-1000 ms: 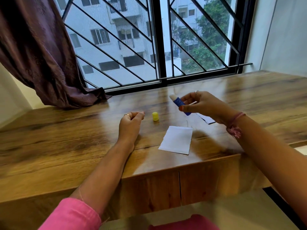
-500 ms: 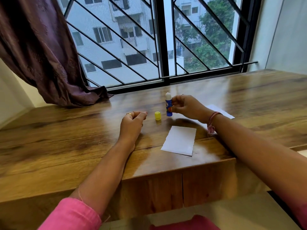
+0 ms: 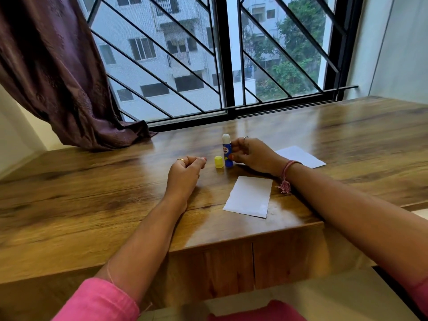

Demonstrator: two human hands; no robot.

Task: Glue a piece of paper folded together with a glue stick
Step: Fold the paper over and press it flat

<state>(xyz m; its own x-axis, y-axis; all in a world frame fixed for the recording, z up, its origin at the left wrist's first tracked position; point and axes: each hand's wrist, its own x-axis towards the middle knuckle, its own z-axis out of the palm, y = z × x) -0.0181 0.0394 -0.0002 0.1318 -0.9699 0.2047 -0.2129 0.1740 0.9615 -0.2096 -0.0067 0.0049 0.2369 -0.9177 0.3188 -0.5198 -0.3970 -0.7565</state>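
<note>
A blue glue stick (image 3: 227, 151) stands upright on the wooden table (image 3: 92, 200), uncapped, its white glue tip showing. My right hand (image 3: 252, 155) grips its side with the fingertips. The yellow cap (image 3: 218, 162) sits just left of the stick. My left hand (image 3: 185, 174) rests on the table left of the cap, fingers curled shut with nothing visible in them. A folded white paper (image 3: 249, 196) lies flat near the table's front edge, below my right hand.
A second white paper (image 3: 301, 156) lies behind my right wrist. A dark purple curtain (image 3: 53, 77) drapes onto the table's far left. The barred window (image 3: 220, 61) runs along the table's back edge.
My right hand lowered the tilted glue stick and set it upright on the table beside the yellow cap. My left hand stayed in place.
</note>
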